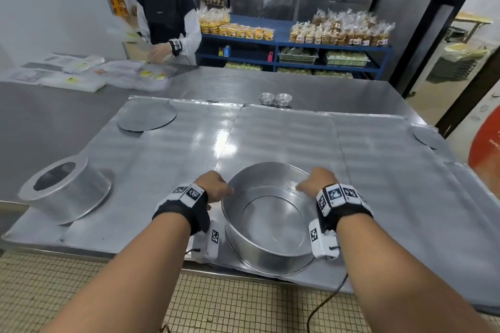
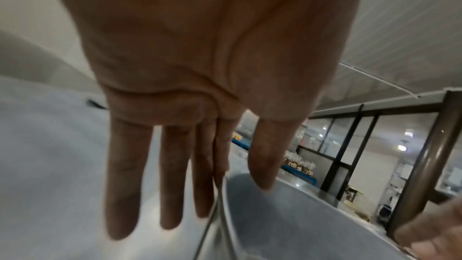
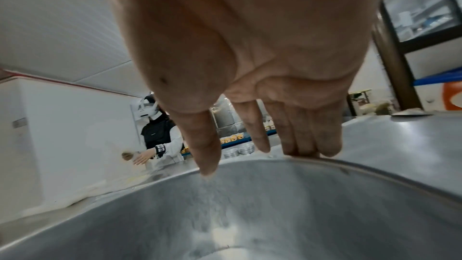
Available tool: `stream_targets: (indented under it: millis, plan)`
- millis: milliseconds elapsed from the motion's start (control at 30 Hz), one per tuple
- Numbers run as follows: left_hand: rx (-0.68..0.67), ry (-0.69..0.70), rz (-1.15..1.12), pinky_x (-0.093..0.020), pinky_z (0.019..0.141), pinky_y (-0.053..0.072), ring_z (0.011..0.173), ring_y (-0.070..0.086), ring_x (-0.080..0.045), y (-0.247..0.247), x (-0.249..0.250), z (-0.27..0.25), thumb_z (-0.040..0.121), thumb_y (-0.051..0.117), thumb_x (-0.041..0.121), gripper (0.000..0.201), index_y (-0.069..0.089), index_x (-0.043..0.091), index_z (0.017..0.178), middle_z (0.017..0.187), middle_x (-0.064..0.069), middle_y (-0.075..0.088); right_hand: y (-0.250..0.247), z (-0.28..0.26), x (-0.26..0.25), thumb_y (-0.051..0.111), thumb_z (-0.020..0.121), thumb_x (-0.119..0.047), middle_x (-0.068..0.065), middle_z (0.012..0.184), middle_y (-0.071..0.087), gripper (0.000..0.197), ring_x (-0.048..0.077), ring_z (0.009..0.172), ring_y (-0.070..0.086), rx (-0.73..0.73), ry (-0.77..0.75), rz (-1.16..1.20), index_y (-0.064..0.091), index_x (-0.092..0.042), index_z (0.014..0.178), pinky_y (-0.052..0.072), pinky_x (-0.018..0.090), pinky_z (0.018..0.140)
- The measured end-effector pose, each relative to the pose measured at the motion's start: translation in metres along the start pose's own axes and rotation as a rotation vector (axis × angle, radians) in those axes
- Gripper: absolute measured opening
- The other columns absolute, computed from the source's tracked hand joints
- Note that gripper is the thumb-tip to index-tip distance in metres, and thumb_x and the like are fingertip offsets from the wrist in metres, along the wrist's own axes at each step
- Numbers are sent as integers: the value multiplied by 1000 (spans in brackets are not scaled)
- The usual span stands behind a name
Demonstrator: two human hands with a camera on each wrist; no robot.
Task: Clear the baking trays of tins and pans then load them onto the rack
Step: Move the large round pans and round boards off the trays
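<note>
A wide round metal pan stands on a flat baking tray near the table's front edge, with a flat disc showing under its near side. My left hand holds the pan's left rim. In the left wrist view its thumb lies inside the pan and the fingers lie outside. My right hand holds the right rim. Its thumb touches the inner wall of the pan, and the fingers sit behind the rim. An overturned pan rests on the left tray.
Round flat discs lie at the far left and at the right edge. Two stacks of small tins stand beyond the trays. A person works with plastic bags across the steel table. Blue shelves hold packed goods.
</note>
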State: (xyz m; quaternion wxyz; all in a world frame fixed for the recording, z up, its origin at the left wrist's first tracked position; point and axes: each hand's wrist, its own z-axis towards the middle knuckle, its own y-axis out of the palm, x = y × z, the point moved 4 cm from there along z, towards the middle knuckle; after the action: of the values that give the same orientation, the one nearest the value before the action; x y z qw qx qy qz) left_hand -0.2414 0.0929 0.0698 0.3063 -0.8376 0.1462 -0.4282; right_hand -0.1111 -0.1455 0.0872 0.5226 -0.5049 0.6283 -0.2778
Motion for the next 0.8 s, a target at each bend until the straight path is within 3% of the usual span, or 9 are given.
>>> stream_targets:
  millis: [100, 200, 300, 433, 500, 633, 800]
  plan:
    - [-72, -21, 186, -29, 68, 55, 104, 72, -27, -15, 15, 12, 94, 65, 29, 32, 74, 2, 109, 111, -11, 75, -3, 20, -35, 71, 79, -26, 14, 100, 68, 23, 28, 72, 57, -36, -84, -47, 56, -11, 70, 34, 22, 47]
    - [-108, -25, 239, -24, 62, 48, 104, 72, -25, -30, 23, 26, 95, 66, 35, 35, 73, 6, 112, 111, -3, 76, -5, 33, -71, 73, 80, -28, 11, 91, 66, 25, 25, 70, 56, -93, -164, -96, 59, -8, 73, 33, 22, 45]
    - [-55, -53, 273, -27, 62, 50, 103, 73, -26, -53, 24, 37, 97, 64, 35, 35, 72, 5, 113, 110, -3, 76, -3, 41, -109, 76, 82, -28, 9, 91, 60, 30, 25, 81, 56, -141, -242, -149, 66, -5, 98, 41, 21, 59]
    - [-29, -109, 317, -40, 89, 59, 93, 75, -26, -88, 8, 60, 96, 67, 33, 36, 70, 2, 113, 104, -6, 78, 12, 51, -161, 77, 82, -29, 9, 96, 62, 30, 27, 89, 61, -197, -314, -162, 58, -8, 91, 52, 30, 75]
    - [-15, -130, 333, -40, 94, 57, 87, 73, -24, -108, -3, 72, 95, 67, 34, 36, 71, 2, 111, 102, -5, 78, 23, 56, -190, 78, 82, -25, 13, 101, 64, 29, 29, 90, 63, -216, -336, -121, 54, -8, 85, 57, 39, 85]
    - [33, -140, 362, -38, 92, 57, 83, 71, -25, -157, -29, 102, 93, 68, 34, 35, 75, 2, 106, 101, -6, 78, 45, 70, -252, 78, 80, -24, 15, 110, 68, 29, 32, 95, 67, -258, -386, -89, 54, -9, 84, 56, 45, 90]
    - [77, -173, 441, -29, 80, 52, 70, 66, -23, -225, -71, 161, 92, 68, 36, 31, 72, 6, 88, 98, -6, 77, 80, 110, -325, 78, 78, -21, 17, 97, 70, 29, 34, 88, 71, -280, -387, -78, 53, -9, 71, 59, 45, 84]
